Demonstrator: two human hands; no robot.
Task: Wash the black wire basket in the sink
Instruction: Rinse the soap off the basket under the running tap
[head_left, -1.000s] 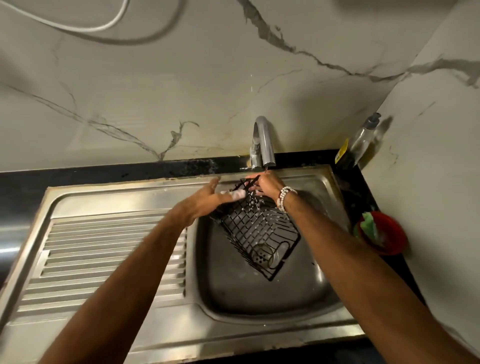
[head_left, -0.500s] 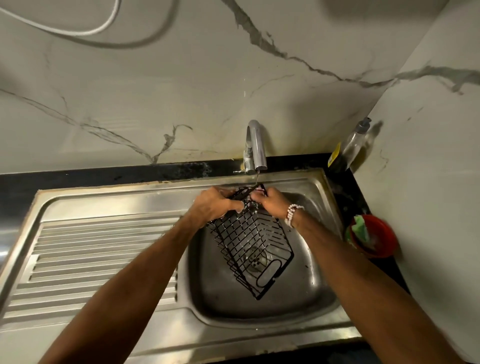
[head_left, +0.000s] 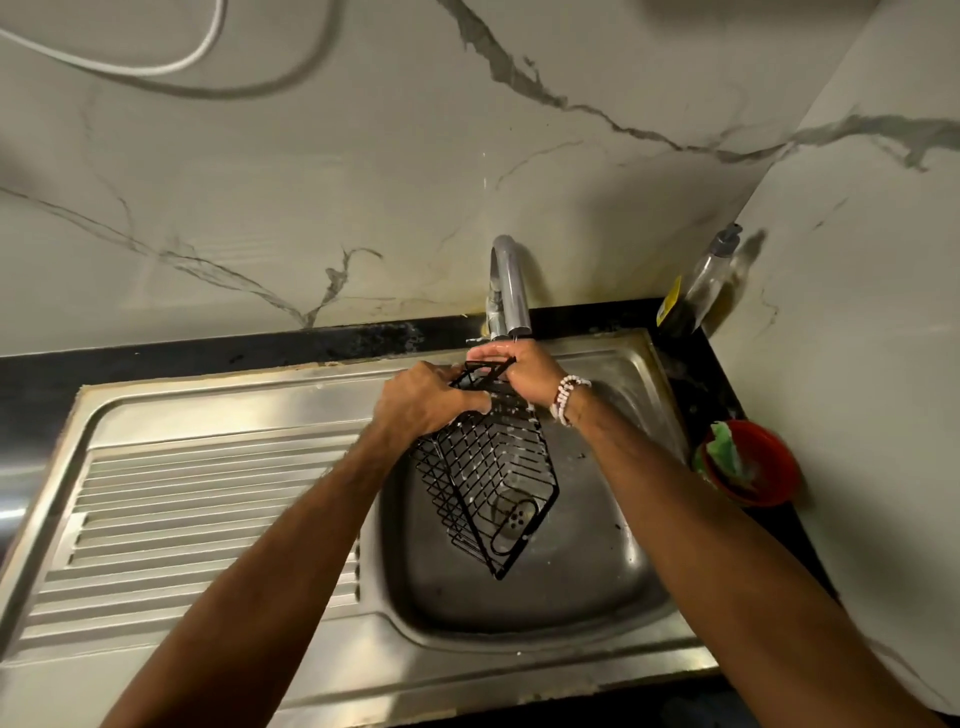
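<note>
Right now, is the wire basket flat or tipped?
Tipped. Left hand and right hand hold the basket by its top end under the tap; lower corner hangs down.

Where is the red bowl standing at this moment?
In the head view, the red bowl stands on the black counter right of the sink, nearer the person than the pump bottle.

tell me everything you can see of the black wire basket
The black wire basket is a rectangular grid of thin dark wires, metal by its look, with an oval wire loop at its lower end. White flecks, suds or drops, dot the wires. It is held tilted inside the sink, with its upper end just below the faucet and its lower corner pointing down near the drain. The left hand and the right hand both grip its upper end.
</note>
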